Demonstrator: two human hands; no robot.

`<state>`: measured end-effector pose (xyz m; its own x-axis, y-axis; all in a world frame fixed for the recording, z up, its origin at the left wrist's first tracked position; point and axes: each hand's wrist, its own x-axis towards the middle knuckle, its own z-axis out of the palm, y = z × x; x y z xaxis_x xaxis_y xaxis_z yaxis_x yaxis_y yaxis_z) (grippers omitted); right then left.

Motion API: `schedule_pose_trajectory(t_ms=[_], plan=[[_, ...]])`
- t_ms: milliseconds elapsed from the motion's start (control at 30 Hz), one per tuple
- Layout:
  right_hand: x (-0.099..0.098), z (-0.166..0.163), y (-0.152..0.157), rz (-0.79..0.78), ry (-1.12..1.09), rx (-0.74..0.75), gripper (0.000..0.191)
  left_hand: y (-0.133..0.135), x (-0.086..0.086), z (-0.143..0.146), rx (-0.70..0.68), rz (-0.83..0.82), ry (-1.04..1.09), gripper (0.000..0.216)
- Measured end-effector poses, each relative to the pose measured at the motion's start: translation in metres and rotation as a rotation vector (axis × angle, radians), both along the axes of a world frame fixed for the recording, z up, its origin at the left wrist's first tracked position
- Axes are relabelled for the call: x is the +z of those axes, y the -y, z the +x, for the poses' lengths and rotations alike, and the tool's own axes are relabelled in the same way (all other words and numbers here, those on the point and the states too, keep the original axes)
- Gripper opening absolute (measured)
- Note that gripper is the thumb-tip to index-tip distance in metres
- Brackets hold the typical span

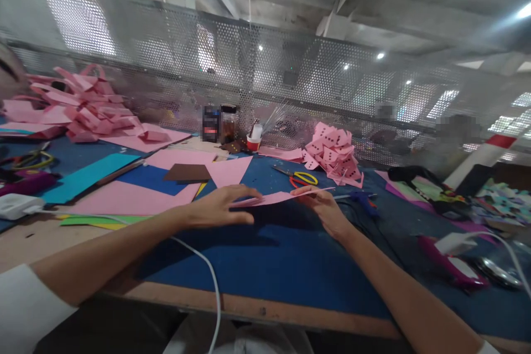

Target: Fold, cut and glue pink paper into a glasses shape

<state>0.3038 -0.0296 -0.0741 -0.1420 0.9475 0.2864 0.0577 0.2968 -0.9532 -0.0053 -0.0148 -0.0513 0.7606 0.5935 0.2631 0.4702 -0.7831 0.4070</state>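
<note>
White sleeve (35, 304) near left | pink sheet (274, 198) mid-scene above worktop (307, 265) | our right hand (326, 211) pinches its right end; left hand (219, 207) spread at left end, contact unclear | looks light, bendy, crease-prone: we'd grip opposite edges

On the bench (298, 265), I see a paper heap (89, 105) near the left of the back edge, a cup (253, 144) farther along it and, right of this cup, scissors (291, 173) behind the held sheet (276, 198), before a paper pile (332, 150).
</note>
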Motion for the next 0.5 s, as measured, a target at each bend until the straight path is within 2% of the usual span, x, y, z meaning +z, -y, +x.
schedule_pose_trajectory(t_ms=[67,200,267,367,500], plan=[[0.000,0.000,0.001,-0.021,-0.026,0.001,0.032,0.009,-0.006,0.009,-0.079,0.111,-0.020,0.067],[-0.002,0.001,0.001,-0.025,-0.006,0.067,0.030,0.008,-0.020,0.013,0.013,0.267,-0.016,0.022],[-0.001,0.007,-0.004,-0.013,0.071,0.077,0.028,0.004,-0.023,0.010,0.054,0.320,-0.029,0.019],[0.010,0.021,-0.010,0.079,0.200,-0.091,0.022,0.004,-0.025,0.008,0.063,0.406,-0.084,0.019],[0.044,0.031,0.004,0.293,0.220,-0.349,0.018,0.008,-0.027,0.011,0.034,0.501,-0.176,0.019]])
